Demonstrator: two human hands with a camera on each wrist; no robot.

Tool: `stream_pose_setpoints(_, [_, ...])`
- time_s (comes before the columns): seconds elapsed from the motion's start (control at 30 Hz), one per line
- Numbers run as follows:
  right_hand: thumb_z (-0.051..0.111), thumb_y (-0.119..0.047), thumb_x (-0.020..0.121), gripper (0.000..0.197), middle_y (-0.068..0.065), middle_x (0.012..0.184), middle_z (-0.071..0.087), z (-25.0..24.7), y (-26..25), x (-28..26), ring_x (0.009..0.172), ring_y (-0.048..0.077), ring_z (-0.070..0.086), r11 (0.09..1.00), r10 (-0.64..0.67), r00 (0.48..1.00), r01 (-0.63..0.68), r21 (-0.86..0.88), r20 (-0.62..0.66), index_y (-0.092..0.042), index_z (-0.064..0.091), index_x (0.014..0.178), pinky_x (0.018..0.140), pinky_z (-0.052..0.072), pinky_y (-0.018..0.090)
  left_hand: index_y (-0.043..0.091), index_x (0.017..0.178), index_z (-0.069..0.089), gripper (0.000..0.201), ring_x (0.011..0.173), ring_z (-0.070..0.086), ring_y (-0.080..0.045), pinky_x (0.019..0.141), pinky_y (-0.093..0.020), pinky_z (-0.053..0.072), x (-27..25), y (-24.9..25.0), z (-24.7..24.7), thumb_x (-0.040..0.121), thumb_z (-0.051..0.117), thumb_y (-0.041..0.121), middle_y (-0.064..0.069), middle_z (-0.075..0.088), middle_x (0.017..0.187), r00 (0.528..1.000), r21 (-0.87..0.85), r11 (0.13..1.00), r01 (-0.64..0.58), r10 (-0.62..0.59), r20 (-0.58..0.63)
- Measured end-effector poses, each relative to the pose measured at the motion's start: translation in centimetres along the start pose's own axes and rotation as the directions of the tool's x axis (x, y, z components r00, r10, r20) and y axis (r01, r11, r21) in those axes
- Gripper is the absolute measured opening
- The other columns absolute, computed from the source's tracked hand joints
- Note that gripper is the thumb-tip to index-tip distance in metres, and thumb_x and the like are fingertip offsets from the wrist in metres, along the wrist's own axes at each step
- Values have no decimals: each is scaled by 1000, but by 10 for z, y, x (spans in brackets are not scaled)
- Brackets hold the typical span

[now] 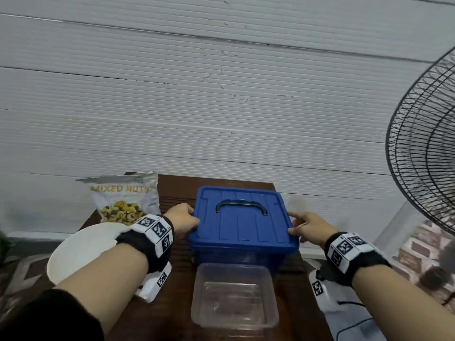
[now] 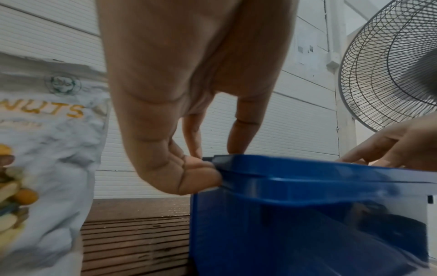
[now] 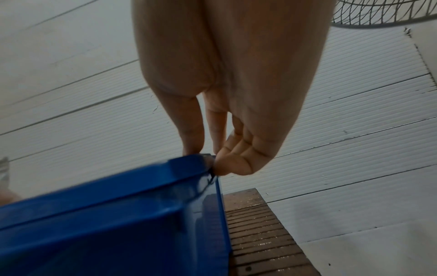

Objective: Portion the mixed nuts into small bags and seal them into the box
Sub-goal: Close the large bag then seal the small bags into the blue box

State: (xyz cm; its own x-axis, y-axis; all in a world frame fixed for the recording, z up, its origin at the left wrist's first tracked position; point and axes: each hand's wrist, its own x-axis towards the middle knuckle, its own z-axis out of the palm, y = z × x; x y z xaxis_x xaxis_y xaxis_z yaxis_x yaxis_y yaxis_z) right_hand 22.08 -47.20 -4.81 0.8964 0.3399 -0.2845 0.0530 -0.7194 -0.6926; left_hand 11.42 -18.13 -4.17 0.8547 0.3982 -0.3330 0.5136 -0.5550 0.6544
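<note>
A blue plastic box with a blue lid and a black handle stands mid-table. My left hand pinches the lid's left edge, thumb at the rim and fingers on top. On the opposite side my right hand pinches the lid's right edge the same way. A silver bag of mixed nuts stands upright at the back left. What is inside the box is hidden.
A clear plastic container sits in front of the box. A white bowl lies at the left under my forearm. The brown slatted table is narrow. A standing fan is close on the right. A white panelled wall stands behind.
</note>
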Motion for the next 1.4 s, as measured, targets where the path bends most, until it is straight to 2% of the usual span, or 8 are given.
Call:
stream_pose_setpoints(0.2, [57,-5,92,60,19,118,63,11,6,-3,103,31,63,997,47,999,-47,58,1,-15,33,147,91,52,44,6,118,64,35,96,67,-26,83,-35,56,-6,-10,1,84,65,10,-11,68,110,999,-3,1000,10,-10,32])
stream_pose_setpoints(0.47, [50,3,93,57,23,133,53,18,4,3,110,31,57,992,78,997,-75,105,-22,-10,33,147,78,52,33,-4,104,69,20,102,64,-28,94,-37,51,3,-16,5,86,65,4,-17,69,109,999,-79,997,-2,5,43])
stream_pose_setpoints(0.63, [51,2,93,57,12,103,60,11,5,19,84,19,57,990,74,996,-67,125,-51,-9,34,147,71,51,27,-3,107,65,20,99,66,-30,85,-41,55,15,-11,4,88,63,3,-18,67,111,999,-152,988,-21,28,44])
stream_pose_setpoints(0.73, [52,2,93,56,7,89,59,6,0,33,83,21,57,989,73,994,-62,131,-79,-9,35,145,67,50,27,-2,112,62,23,96,65,-30,73,-37,55,24,-4,2,89,61,2,-17,65,111,998,-198,980,-16,26,49])
stream_pose_setpoints(0.87, [51,0,94,50,1,79,58,2,-7,51,86,25,56,990,76,991,-62,128,-112,-8,41,142,59,45,23,-2,102,65,14,97,66,-37,80,-44,55,43,3,-1,89,60,1,-22,67,109,999,-253,968,-7,17,36])
stream_pose_setpoints(1.03, [53,-3,94,51,10,107,57,6,-7,72,104,28,58,991,93,990,-82,107,-108,-7,41,143,82,49,33,3,86,61,6,98,65,-38,82,-48,55,64,5,-2,89,58,-2,-25,66,109,999,-274,962,11,1,45])
stream_pose_setpoints(1.3, [50,-3,96,48,20,125,60,10,-9,81,104,30,61,987,66,989,-46,152,-134,-9,39,143,73,48,28,-4,134,46,43,103,64,-34,79,-44,55,83,2,2,93,56,3,-21,61,121,997,-336,940,66,-48,62])
stream_pose_setpoints(1.4, [53,-9,96,49,19,127,60,12,-6,80,112,30,60,992,53,984,-32,124,-168,-11,41,143,89,49,33,-4,139,40,46,106,61,-33,76,-42,57,83,2,4,95,53,2,-20,58,127,996,-361,930,71,-48,72])
